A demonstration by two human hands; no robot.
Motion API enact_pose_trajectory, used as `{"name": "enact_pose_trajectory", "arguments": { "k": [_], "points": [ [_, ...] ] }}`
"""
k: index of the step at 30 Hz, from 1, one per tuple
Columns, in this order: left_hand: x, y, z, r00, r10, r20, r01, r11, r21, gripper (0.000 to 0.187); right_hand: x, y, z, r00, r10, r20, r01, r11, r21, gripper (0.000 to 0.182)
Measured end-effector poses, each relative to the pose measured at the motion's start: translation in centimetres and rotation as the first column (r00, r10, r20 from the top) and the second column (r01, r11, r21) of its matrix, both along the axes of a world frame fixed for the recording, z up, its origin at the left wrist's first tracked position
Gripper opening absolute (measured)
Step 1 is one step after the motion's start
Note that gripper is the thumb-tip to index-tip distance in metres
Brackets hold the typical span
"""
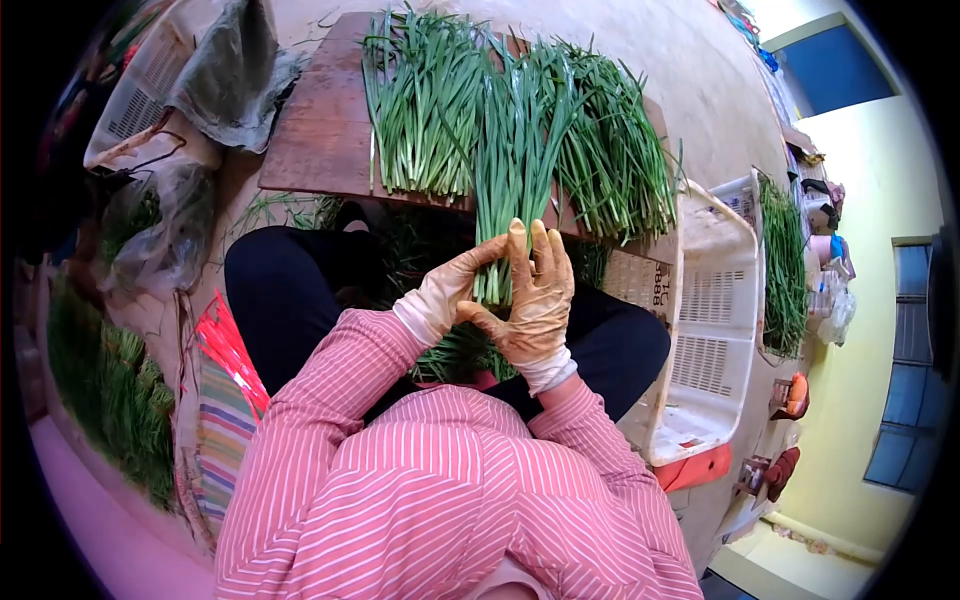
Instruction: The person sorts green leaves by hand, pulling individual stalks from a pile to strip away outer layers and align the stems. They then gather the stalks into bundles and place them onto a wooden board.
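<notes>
A bunch of garlic chives (512, 150) lies with its leaves on the wooden board and its pale stem ends reaching over the near edge toward me. My left hand (448, 290), in a stained glove, grips this bunch from the left near the stem ends. On the other side, my gloved right hand (530, 305) has its fingers stretched upward along the stems, with the thumb apart near the cut ends. Two more piles of chives, one on the left (425, 110) and one on the right (615, 150), flank the bunch.
The wooden board (315, 130) stands before my knees. To the right is a white plastic crate (712, 330), with more chives (782, 270) beyond it. Red ties (230, 345) and heaped greens (110, 390) are at left. A cloth-draped crate (140, 100) stands at the upper left.
</notes>
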State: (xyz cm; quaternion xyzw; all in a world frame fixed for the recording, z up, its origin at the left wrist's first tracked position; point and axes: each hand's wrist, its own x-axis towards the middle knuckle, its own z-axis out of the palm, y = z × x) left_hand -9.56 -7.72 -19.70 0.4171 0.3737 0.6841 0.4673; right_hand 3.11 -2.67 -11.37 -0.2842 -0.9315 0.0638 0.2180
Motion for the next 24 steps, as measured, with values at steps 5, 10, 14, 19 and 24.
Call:
{"name": "enact_pose_trajectory", "arguments": {
  "k": [5,10,14,19,24],
  "points": [
    [-0.2,1.3,-3.8,0.595,-0.154,0.789,0.400,0.908,-0.125,0.051,0.3,0.3,-0.7,0.999,0.014,0.044,-0.013,1.000,-0.017,0.103],
    [-0.8,-0.3,0.7,0.992,-0.122,0.001,0.122,0.992,0.011,0.048,0.1,0.4,-1.0,0.999,-0.019,0.030,0.020,1.000,-0.021,0.105],
    [-1.0,0.8,2.7,0.487,-0.004,0.873,0.468,0.846,-0.257,0.047,0.0,0.0,-0.2,0.982,-0.063,-0.178,-0.007,0.930,-0.366,0.107],
    [-1.0,0.3,1.9,0.631,-0.144,0.762,0.542,0.785,-0.300,0.036,1.6,2.8,-0.9,0.900,-0.359,-0.246,0.005,0.574,-0.819,0.108],
    [-0.1,-1.4,5.2,0.699,-0.341,0.628,0.652,0.665,-0.365,0.032,-0.1,6.4,-0.6,0.850,-0.478,-0.223,-0.342,-0.177,-0.923,0.046]
  ]
}}
